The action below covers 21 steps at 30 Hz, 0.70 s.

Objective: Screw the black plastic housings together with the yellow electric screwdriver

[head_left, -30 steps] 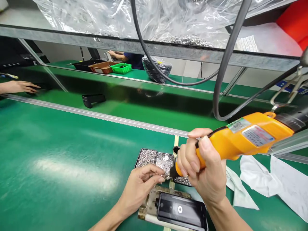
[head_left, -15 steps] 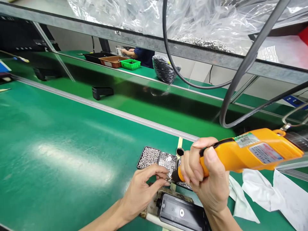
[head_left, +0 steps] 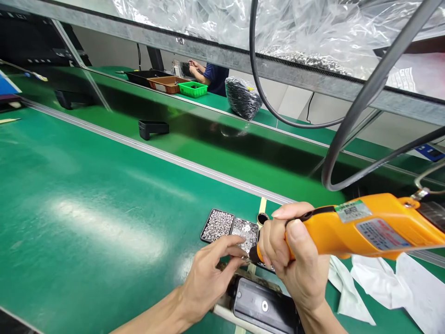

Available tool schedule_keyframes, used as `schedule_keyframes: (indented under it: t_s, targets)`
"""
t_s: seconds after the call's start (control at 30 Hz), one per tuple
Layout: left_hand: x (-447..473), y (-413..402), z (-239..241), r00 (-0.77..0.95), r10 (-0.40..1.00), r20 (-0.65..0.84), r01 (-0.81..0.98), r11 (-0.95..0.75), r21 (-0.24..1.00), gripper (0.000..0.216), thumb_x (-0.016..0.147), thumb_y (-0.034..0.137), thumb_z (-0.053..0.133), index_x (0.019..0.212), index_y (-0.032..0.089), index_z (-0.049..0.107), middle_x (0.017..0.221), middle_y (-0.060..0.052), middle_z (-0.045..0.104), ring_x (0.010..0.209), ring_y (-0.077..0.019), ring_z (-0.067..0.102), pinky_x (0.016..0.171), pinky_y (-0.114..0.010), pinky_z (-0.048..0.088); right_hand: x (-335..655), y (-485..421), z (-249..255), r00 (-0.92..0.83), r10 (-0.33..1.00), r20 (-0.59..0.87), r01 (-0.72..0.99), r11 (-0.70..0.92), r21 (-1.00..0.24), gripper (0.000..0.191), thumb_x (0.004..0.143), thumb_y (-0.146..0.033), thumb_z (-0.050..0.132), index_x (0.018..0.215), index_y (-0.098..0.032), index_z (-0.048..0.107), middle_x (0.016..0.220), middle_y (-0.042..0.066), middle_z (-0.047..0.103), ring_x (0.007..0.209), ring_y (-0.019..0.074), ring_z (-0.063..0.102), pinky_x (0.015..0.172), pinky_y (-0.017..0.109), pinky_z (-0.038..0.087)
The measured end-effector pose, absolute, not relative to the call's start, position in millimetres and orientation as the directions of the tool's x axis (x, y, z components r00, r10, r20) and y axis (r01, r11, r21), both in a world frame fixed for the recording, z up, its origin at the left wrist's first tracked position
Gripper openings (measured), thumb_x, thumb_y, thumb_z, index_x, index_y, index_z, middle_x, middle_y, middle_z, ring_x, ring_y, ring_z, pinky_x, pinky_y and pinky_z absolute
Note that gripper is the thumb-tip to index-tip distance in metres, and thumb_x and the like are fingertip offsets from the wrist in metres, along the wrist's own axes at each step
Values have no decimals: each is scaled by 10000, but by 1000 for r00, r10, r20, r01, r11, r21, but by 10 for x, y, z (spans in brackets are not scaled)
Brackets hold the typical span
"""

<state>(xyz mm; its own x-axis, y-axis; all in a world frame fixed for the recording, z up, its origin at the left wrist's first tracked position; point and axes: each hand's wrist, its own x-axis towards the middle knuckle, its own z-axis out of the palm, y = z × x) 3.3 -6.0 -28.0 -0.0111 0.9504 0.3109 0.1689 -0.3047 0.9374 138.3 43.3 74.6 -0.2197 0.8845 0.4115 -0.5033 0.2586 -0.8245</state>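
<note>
My right hand [head_left: 295,260] is wrapped round the front of an orange electric screwdriver [head_left: 361,226], whose black tip points left and down. At that tip my left hand [head_left: 212,273] pinches something too small to make out, with thumb and fingers together. Just below both hands lies a black plastic part [head_left: 264,307] on a worn jig. Behind the fingers sit small black trays of silver screws [head_left: 218,225].
A green conveyor belt [head_left: 86,195] runs past, with an aluminium rail and a black part [head_left: 153,128] on the far lane. White cloths [head_left: 375,278] lie at the right. Cables hang overhead. Another person's arms [head_left: 198,69] work near coloured bins [head_left: 193,88] far back.
The view has shifted right and down, so the belt and trays slid sideways. Both hands stay together at the screwdriver tip. The other person's hand at far left has left the view.
</note>
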Motion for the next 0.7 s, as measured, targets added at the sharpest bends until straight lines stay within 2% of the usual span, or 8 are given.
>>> schedule_keyframes:
  t_s: [0.13,0.3,0.53,0.7]
  targets:
    - [-3,-45,-289,41,963,265,142,-269,953,406,911,36,588,1246,261,636,965,21,769,847,-131,755,801,-234,631,1378,444,758,-224,889,400,-502,246,-829,143,1038,-291,487,1059,-258,625,521,-107,345,389,58,280,373,166,349]
    - [-40,-17,-285,147,923,357,133,-376,917,440,933,35,555,1318,233,634,1024,-31,744,890,-152,742,834,-283,631,1389,448,755,-233,900,369,-471,228,-852,130,1030,-295,515,1054,-234,628,524,-107,385,387,49,317,390,168,385]
    - [-80,14,-244,188,906,379,211,-414,886,630,901,108,715,1461,305,505,1243,-39,689,1119,-172,678,1012,-318,555,1416,548,770,-188,911,368,-454,251,-855,113,1024,-296,531,1035,-231,623,536,-109,384,376,41,301,368,172,389]
    - [-127,-37,-200,175,880,442,239,-474,847,347,966,284,680,1303,243,606,1117,-55,704,1021,-184,655,905,-323,557,1477,806,718,-67,912,404,-357,356,-863,108,1000,-319,586,996,-214,611,511,-115,370,360,46,299,340,175,376]
